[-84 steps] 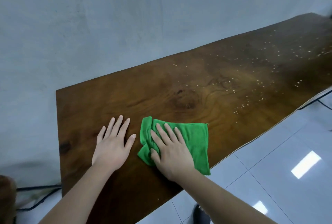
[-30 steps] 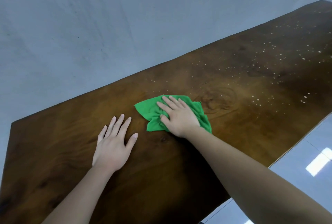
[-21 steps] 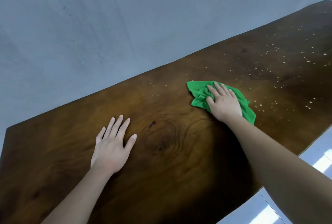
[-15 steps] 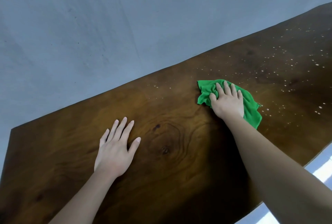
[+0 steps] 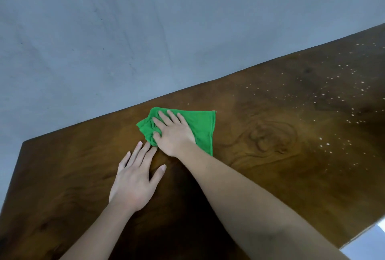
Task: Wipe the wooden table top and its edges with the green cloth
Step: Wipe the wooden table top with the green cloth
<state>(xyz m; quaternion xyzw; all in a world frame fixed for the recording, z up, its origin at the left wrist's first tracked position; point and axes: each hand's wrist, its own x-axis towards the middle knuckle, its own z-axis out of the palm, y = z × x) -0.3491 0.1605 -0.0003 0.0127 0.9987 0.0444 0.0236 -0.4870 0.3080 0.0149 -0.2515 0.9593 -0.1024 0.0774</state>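
Under the right grip (image 5: 175, 132) lies the green cloth (image 5: 203, 128), spread on the counter (image 5: 270, 186) close to its far edge, where the wood meets the wall (image 5: 145, 30). We note the state of this grip: the fingers are spread and nearly straight, the palm presses the cloth down, and the thumb sits against a bunched fold on the cloth's left side. It presses rather than clenches. The left grip (image 5: 135, 180) holds nothing and rests flat on the bare wood, nearer to us than the right grip. Its fingertips lie close beside the right wrist and the cloth's near corner; we cannot tell whether they touch. Well to the right of the right grip, white specks (image 5: 325, 145) scatter across the wood, so we judge that part unwiped and the task only partly done. Whether the edges are wiped we cannot tell. We expect three faults from here. First, the bunched fold may ride up under the thumb, reducing contact and leaving streaks. Second, a stroke toward the left grip may run the cloth into those fingertips and fold it over. Third, a fast sweep through the specks may push them over the near edge onto the floor (image 5: 375, 245) instead of gathering them in the cloth. No container shows in this view, so we report no contents.
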